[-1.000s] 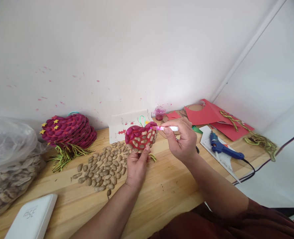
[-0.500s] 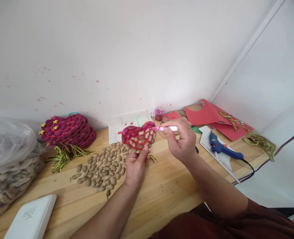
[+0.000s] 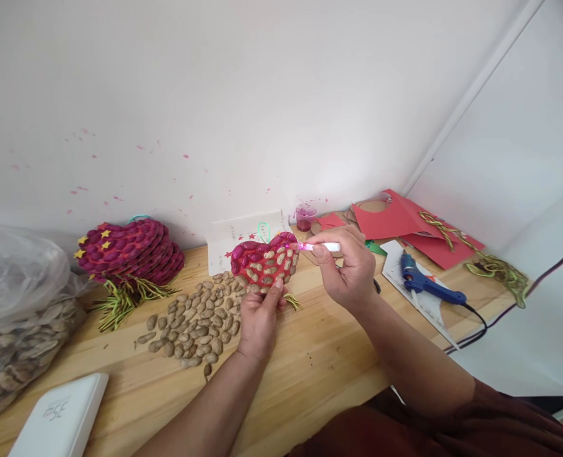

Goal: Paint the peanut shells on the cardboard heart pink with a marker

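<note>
The left hand is pinching the lower point of a red heart studded with tan shells, holding it tilted up just above the tabletop. The right hand is closing around a white-handled brush and pressing its wet pink tip against the heart's upper right lobe. Since the heart is being gripped only at its bottom, brush pressure at the top is likely risking a twist or tip out of the fingers, and a hard stroke could be loosening a shell. Wet pink may be smearing onto the red backing or dripping onto the loose shells lying right below. Farther out, the small cup of pink paint is standing by the wall, and the blue glue gun is lying near the right forearm, its cord trailing off the edge, so a careless reach could be upsetting either.
</note>
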Demonstrator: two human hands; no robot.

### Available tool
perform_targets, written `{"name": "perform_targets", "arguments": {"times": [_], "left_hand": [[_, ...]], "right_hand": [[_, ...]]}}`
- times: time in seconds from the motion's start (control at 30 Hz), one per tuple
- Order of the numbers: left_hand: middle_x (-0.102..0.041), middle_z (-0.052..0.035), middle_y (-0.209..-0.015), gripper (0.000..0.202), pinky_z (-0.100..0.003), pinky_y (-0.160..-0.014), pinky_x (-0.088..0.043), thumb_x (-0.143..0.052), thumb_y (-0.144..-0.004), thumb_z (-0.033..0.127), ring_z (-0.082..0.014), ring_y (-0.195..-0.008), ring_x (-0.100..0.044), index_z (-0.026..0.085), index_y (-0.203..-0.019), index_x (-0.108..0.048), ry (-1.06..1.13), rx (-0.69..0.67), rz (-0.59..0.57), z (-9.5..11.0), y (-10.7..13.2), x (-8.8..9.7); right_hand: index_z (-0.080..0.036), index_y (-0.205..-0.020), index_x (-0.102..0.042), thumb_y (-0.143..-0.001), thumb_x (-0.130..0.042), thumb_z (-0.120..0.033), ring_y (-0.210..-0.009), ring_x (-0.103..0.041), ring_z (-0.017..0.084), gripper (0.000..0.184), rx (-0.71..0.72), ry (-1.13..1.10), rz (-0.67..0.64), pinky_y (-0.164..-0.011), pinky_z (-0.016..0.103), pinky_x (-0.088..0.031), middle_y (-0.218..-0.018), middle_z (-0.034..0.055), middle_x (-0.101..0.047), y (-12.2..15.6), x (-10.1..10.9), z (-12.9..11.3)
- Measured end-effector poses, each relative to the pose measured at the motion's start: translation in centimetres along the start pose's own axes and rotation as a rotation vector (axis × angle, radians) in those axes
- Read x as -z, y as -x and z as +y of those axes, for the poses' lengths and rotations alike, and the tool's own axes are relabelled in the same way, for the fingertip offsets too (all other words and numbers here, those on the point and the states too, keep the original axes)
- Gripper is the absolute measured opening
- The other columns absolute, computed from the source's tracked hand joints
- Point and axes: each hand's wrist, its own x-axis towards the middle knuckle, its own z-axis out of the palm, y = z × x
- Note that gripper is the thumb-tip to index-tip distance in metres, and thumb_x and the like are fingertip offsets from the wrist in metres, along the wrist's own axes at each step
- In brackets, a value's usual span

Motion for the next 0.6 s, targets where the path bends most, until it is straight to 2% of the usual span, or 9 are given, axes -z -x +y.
{"name": "perform_targets", "arguments": {"times": [0.2,0.47,0.6], "left_hand": [[-0.068,-0.0033,-0.063,0.043,-0.022,-0.053,-0.044,-0.095,-0.062,0.051,-0.0093,-0.054,-0.053,0.014,-0.066,-0.074,-0.012,0.001,-0.007,-0.21,-0.11,0.06],[-0.067,-0.0038,-0.063,0.040,-0.022,-0.054,-0.044,-0.092,-0.068,0.050,-0.0101,-0.055,-0.054,0.014,-0.066,-0.074,-0.050,-0.013,-0.014,-0.35,-0.09,0.29],[-0.069,-0.0043,-0.065,0.039,-0.022,-0.055,-0.044,-0.093,-0.067,0.048,-0.0097,-0.056,-0.054,0.014,-0.068,-0.075,-0.036,-0.003,-0.011,-0.31,-0.08,0.29]], "right_hand": [[-0.024,-0.099,-0.071,-0.098,-0.061,-0.024,-0.082,-0.066,0.020,0.009,0.011,-0.058,0.002,-0.084,0.040,-0.049,-0.087,0.0032,-0.077,-0.14,0.02,-0.33],[-0.024,-0.098,-0.071,-0.098,-0.062,-0.023,-0.082,-0.065,0.020,0.009,-0.003,-0.040,0.015,-0.083,0.040,-0.049,-0.086,0.0029,-0.076,-0.06,-0.02,-0.02],[-0.024,-0.098,-0.071,-0.099,-0.061,-0.024,-0.082,-0.066,0.020,0.010,0.003,-0.053,-0.002,-0.082,0.040,-0.050,-0.087,0.0031,-0.077,-0.13,-0.03,-0.12]]}}
